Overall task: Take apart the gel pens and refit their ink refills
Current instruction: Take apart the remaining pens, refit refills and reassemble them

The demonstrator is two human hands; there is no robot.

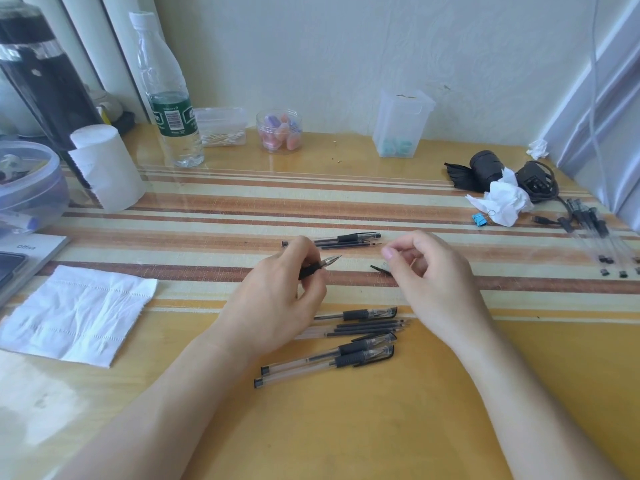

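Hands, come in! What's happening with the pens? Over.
Left hand grips uncapped pen. Right hand pinches cap. Spare pens lie close underneath.

You have 1 wide-angle view, worn on your head, facing forward and down across the desk (pixel 450 427) to the wall (pixel 311 46). It sits close: your left hand (pixel 277 292) and right hand (pixel 433 271) lie at mid-frame.

Glossy yellow desk (pixel 433 427), smooth and reflective. Across it, a woven-looking striped mat (pixel 225 209) under a shiny clear sheet. Beside the mat, soft creased tissue paper (pixel 76 313). The gel pens (pixel 332 358): clear plastic barrels, matt black rubbery grips.
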